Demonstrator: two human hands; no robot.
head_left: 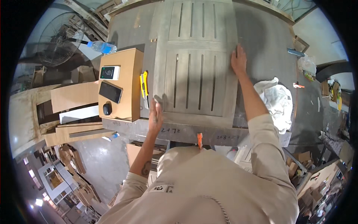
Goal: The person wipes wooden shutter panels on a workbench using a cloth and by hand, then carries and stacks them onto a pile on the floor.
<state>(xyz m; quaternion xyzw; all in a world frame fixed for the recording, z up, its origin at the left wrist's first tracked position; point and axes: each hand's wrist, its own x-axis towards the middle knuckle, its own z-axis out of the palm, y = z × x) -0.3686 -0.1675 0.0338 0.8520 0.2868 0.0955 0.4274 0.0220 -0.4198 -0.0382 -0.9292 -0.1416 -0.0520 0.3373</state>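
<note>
A grey wooden panel [195, 56] with several long slots lies flat on the workbench [261, 33]. My left hand [156, 114] presses on its near left corner, fingers closed around something small that I cannot make out. My right hand [238, 59] lies flat, fingers apart, on the panel's right edge. A yellow utility knife [144, 85] rests just left of the panel, close to my left hand.
A cardboard box [125, 80] at the left carries two phones [110, 91] and a small black device. A plastic water bottle [102, 47] lies behind it. A crumpled white cloth [278, 100] sits at the right. A floor fan [59, 39] stands at far left.
</note>
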